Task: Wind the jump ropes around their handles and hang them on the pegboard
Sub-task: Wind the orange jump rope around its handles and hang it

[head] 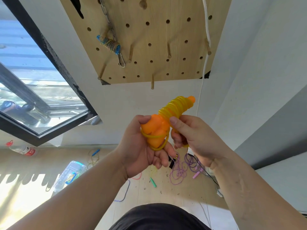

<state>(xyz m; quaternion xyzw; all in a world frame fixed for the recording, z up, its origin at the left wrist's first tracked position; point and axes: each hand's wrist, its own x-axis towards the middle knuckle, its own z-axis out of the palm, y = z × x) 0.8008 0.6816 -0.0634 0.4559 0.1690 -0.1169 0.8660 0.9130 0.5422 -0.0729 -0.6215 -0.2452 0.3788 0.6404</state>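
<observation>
I hold an orange-handled jump rope (155, 128) in front of me, its yellow cord (176, 106) coiled in many turns round the upper half of the handles. My left hand (141, 146) grips the lower handle ends. My right hand (191, 135) pinches the loose end of the yellow cord beside the coil. Above on the wall hangs the wooden pegboard (149, 39) with several pegs. A wound blue-handled rope (110, 44) hangs on it at the left. A free peg (152, 83) sticks out just above the orange rope.
A metal chain with a carabiner (122, 61) and a white cord (206, 30) hang on the board. On the floor lie loose ropes: purple (191, 163), green-handled (153, 181), blue-handled (95, 153), a blue-white one (125, 191). A clear plastic box (71, 173) and a bottle (23, 149) lie left, below the window.
</observation>
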